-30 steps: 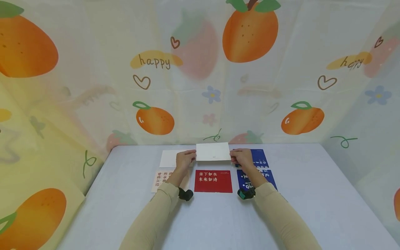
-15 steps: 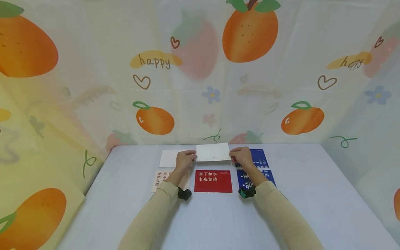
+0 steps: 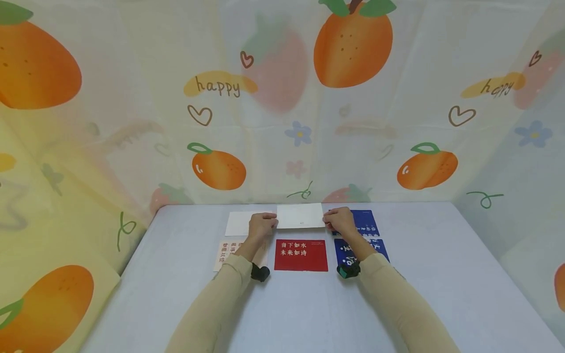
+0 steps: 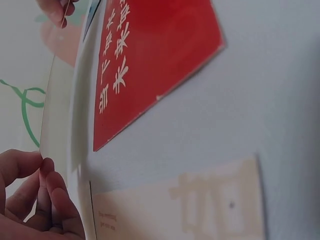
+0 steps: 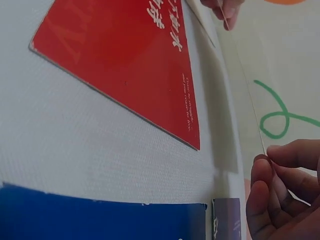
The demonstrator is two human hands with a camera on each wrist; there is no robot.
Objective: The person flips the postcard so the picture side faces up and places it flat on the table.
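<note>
A white card (image 3: 300, 215) is held by its two short edges at the far side of the table, between both hands. My left hand (image 3: 261, 226) pinches its left edge between thumb and fingers, and my right hand (image 3: 342, 221) pinches the right edge the same way. In both wrist views the card appears nearly edge-on, lifted off the tabletop. Just nearer lies a red card (image 3: 301, 255) with white lettering. Under the left arm lies a cream card (image 3: 227, 255) with brownish lettering; a plain white card (image 3: 240, 223) sits behind it.
Two blue cards with white lettering, a far one (image 3: 366, 221) and a near one (image 3: 377, 247), lie partly beneath the right hand and forearm. The white table (image 3: 300, 314) ends at a fruit-printed cloth (image 3: 273, 137) at the back.
The white card has come down very slightly, with both hands still pinching its edges. The cards on the table have stayed where they were.
</note>
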